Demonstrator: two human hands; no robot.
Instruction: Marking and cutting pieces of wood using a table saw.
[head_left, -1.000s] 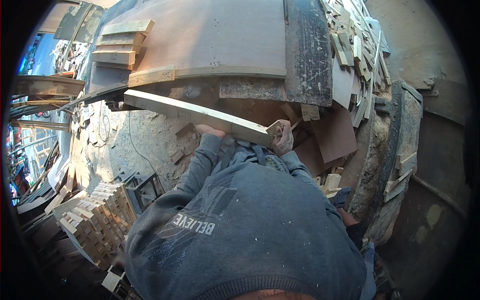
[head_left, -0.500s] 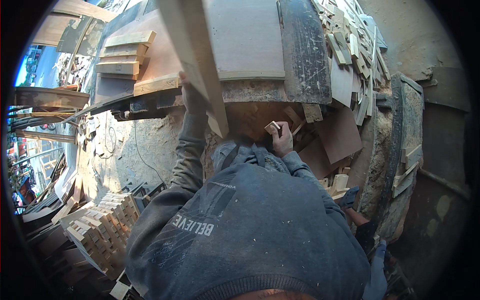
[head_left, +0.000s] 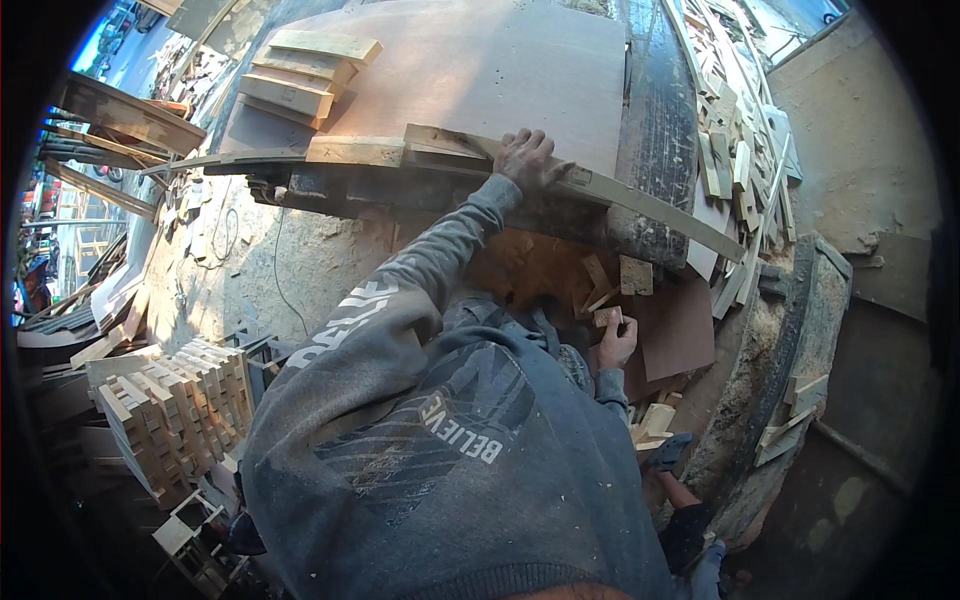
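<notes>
My left hand (head_left: 530, 160) reaches forward to the near edge of the workbench (head_left: 470, 75), its fingers bent over a long wooden board (head_left: 660, 215). That board lies slantwise along the edge, its right end sticking out past the dark strip of the bench. Lower and to the right, close to my body, my right hand (head_left: 617, 342) pinches a small wood block (head_left: 606, 317) between thumb and fingers. Left of the long board, a shorter plank (head_left: 355, 151) rests on the bench edge.
Several short planks (head_left: 290, 95) are stacked on the bench's left part. A heap of offcuts (head_left: 735, 160) lies beyond its right side. At the lower left stands a stack of wooden pieces (head_left: 175, 410). Another person's leg (head_left: 680, 490) shows at the lower right.
The long board has swung from pointing toward me, raised, to lying along the bench edge. My left hand has moved right with it. My right hand, still holding the block, is lower and farther right.
</notes>
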